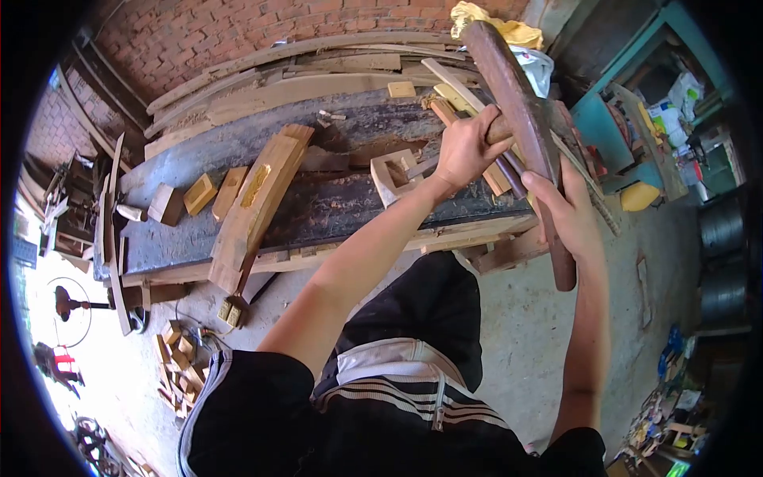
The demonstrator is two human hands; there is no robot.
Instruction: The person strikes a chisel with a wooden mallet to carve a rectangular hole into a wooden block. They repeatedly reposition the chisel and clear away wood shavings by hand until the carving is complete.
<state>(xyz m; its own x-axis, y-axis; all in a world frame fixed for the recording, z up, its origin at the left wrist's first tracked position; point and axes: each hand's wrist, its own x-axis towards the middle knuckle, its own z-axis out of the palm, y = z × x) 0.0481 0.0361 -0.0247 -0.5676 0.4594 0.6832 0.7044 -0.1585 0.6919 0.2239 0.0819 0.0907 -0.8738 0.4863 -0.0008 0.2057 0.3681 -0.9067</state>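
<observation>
A long dark wooden piece is held up over the right end of the workbench. A lighter round rod meets it near its middle, and my left hand is wrapped round that rod. Lower down, my right hand grips the dark piece, thumb on the near side and fingers partly hidden behind it. Under my left forearm lies a pale notched wooden block. Farther left, a long wooden beam with a carved slot rests across the bench and overhangs its front edge.
The dark-topped workbench carries small wood blocks, long boards along the brick wall, and a yellow bag at the back right. Wood offcuts lie on the floor at left, near a fan.
</observation>
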